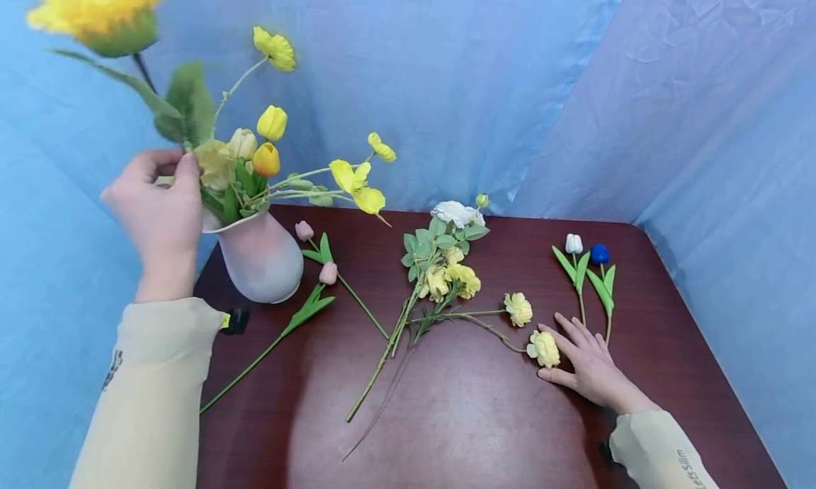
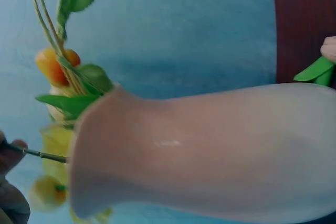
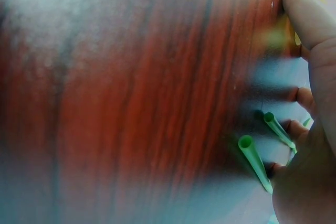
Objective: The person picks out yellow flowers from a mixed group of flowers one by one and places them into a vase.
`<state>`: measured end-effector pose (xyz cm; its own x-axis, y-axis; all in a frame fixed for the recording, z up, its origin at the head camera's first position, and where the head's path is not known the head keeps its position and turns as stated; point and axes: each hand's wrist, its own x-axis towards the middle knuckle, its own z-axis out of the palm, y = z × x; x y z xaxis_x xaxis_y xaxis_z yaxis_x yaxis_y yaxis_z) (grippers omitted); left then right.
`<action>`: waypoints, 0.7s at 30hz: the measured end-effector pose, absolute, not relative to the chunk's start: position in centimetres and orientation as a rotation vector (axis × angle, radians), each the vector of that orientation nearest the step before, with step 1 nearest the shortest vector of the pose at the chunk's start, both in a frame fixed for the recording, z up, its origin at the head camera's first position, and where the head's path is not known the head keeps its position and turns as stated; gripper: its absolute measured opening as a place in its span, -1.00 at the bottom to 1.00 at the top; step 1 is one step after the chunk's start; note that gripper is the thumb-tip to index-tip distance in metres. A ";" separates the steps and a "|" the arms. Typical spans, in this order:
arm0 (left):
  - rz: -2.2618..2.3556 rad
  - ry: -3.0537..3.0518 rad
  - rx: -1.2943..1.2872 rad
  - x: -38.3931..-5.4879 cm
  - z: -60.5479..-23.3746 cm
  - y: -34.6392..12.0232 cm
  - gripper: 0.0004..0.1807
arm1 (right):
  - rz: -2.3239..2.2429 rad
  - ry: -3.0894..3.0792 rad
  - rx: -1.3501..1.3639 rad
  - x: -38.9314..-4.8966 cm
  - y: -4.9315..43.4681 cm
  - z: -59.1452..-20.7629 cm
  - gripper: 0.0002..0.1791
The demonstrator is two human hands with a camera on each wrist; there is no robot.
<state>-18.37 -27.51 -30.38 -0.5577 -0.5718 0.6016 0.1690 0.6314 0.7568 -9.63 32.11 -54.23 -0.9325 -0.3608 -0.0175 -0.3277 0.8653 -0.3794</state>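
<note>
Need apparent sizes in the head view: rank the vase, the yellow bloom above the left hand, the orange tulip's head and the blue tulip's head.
1. Vase and yellow bloom: too close to rank; the bloom's apparent nearness to the camera may enlarge it.
2. Orange tulip's head
3. Blue tulip's head

Leafy yellow flower (image 1: 105,20), aslant above pinkish-white vase (image 1: 263,261)

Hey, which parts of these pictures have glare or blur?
Head view: the large, ruffled yellow flower looks blurred, while soft glare lightens the dark reddish-brown, wood-grained table; left wrist view: a small highlight marks the smooth pink-and-white vase, whose rim looks soft; right wrist view: whitish glare washes out the table's upper left.
</note>
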 end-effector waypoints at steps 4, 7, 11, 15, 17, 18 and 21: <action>-0.923 -1.897 0.412 -18.5 -32.0 -28.7 -0.80 | -0.582 2.957 -0.553 -9.7 32.1 -54.4 -0.10; -0.832 -1.949 0.441 -18.4 -33.0 -29.4 -0.74 | -0.583 2.948 -0.544 -9.7 32.2 -54.4 -0.10; -0.741 -2.090 0.470 -18.0 -34.0 -29.7 -0.60 | -0.585 2.917 -0.518 -9.8 32.3 -54.4 -0.09; -0.597 -2.225 0.495 -17.2 -34.5 -29.6 -0.53 | -0.592 2.908 -0.509 -9.8 32.3 -54.4 -0.08; -0.522 -2.255 0.481 -16.6 -34.5 -29.2 -0.53 | -0.592 2.911 -0.517 -9.8 32.4 -54.4 -0.09; -0.491 -2.254 0.466 -16.3 -34.5 -28.9 -0.53 | -0.595 2.919 -0.522 -9.8 32.4 -54.5 -0.09; -0.431 -2.218 0.365 -15.4 -34.4 -27.6 -0.50 | -0.593 2.931 -0.536 -9.8 32.5 -54.5 -0.11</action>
<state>-15.37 -27.56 -34.35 -0.6160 -0.3980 0.6798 -0.1145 0.8991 0.4226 -9.80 32.46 -54.51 -0.9325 -0.3597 -0.0311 -0.3193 0.8618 -0.3940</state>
